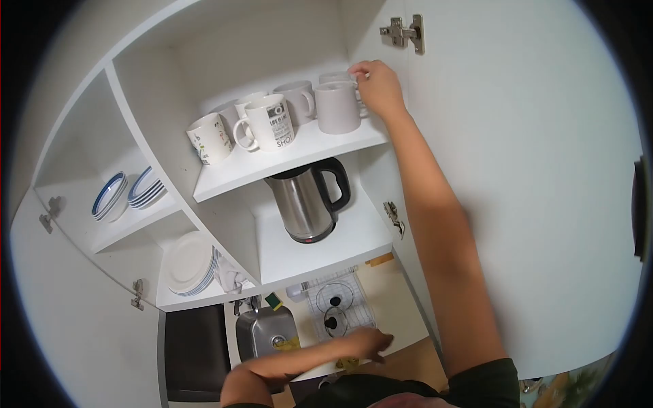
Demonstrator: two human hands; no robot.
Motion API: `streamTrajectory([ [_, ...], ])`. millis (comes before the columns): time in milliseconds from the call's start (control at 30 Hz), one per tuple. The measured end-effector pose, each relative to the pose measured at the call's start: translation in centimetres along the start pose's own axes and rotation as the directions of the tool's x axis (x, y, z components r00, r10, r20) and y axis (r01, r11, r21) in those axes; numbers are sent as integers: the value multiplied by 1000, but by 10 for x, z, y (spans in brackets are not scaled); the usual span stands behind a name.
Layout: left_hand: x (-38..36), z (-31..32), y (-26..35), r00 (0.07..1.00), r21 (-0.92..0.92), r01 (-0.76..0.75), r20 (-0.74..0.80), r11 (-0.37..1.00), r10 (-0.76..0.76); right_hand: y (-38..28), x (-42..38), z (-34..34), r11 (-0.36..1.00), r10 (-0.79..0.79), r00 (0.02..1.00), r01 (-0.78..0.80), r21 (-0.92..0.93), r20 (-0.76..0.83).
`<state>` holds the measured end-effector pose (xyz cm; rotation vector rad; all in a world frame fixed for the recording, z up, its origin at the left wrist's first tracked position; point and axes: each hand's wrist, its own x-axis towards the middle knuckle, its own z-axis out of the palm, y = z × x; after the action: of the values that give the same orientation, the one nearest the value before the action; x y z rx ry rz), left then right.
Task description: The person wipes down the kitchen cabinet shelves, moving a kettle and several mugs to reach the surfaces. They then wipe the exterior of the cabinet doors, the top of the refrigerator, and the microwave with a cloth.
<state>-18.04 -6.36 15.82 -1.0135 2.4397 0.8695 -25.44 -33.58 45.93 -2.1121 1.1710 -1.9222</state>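
Observation:
On the upper shelf (326,139) of an open cabinet, my right hand (376,81) reaches to a mug (335,77) at the back right, its fingers bent at the rim; what they grip is partly hidden. A plain pale mug (338,109) stands just in front. Left of it are a grey mug (294,100), a white mug with black lettering (271,122) and a white mug with a coloured pattern (209,139). Low over the counter, my left hand (373,343) hangs away from the mugs, its fingers blurred.
A steel kettle (304,204) stands on the shelf below. Bowls (111,197) and plates (190,265) sit in the left compartments. Below are a sink (266,330) and a rack with glass lids (340,306). An open cabinet door (537,190) stands at the right.

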Motion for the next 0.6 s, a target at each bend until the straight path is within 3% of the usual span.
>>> streamTrajectory([
  [67, 0, 2, 2, 963, -171, -229, -180, 958, 198, 3, 16, 11, 976, 1, 968, 54, -213, 251],
  [133, -28, -47, 1, 912, -12, -82, -403, 997, 71, 5, 18, 17, 955, 39, 953, 53, -292, 300],
  [167, -40, -77, -7, 802, 83, -27, -593, 996, 71, 6, 23, 19, 925, 77, 937, 61, -375, 342],
  [200, -56, -117, -8, 784, 51, 139, -616, 989, -79, 20, 31, 29, 925, 67, 937, 69, -373, 342],
  [267, -83, -182, -28, 458, -10, 208, -883, 978, -106, 51, 48, 54, 918, 27, 911, 140, -370, 412],
  [300, -79, -211, -55, 39, 181, 71, -983, 981, 179, 40, 47, 49, 918, 22, 914, 142, -371, 405],
  [333, -90, -242, -55, 14, -20, 103, -1000, 994, -21, 21, 38, 37, 941, 59, 912, 84, -327, 406],
  [367, -90, -269, -66, -166, 99, 149, -978, 984, 123, 7, 33, 28, 958, 97, 909, 25, -284, 406],
  [400, -87, -294, -76, -225, 100, 141, -966, 985, 131, 1, 34, 24, 956, 99, 912, 23, -291, 397],
  [433, -84, -310, -78, -224, 110, 134, -965, 985, 138, -3, 35, 21, 964, 38, 885, 90, -251, 465],
  [500, -78, -327, -74, -309, 63, 212, -942, 975, 128, -8, 38, 19, 965, -10, 848, 146, -216, 530],
  [567, -72, -324, -76, -254, 11, 276, -964, 961, 84, -10, 45, 21, 995, 102, 746, -74, -70, 659],
  [600, -70, -322, -80, -290, 45, 293, -948, 955, 134, -8, 51, 21, 994, 113, 750, -84, -76, 651],
])
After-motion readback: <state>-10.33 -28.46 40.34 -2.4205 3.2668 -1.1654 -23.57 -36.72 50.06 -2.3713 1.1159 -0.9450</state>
